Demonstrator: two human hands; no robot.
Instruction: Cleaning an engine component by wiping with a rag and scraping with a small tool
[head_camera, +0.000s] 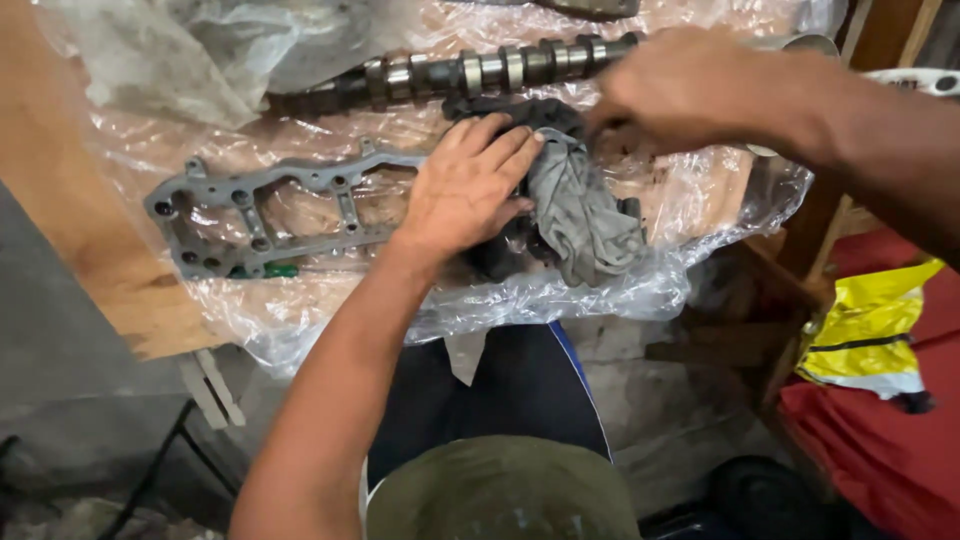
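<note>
Rag (585, 215), grey, is being pressed flat by left hand (470, 185) w/ fingers spread over dark metal part (505, 250) on plastic sheet (700, 200), apparently steadying it, while right hand (680, 85) is being closed near camshaft (480, 72); contents of its grip can't be told.

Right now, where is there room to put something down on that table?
Bare wood left of the plastic sheet, and open sheet right of the grey rag. It is crowded around the left hand, right hand, camshaft and metal frame.
</note>
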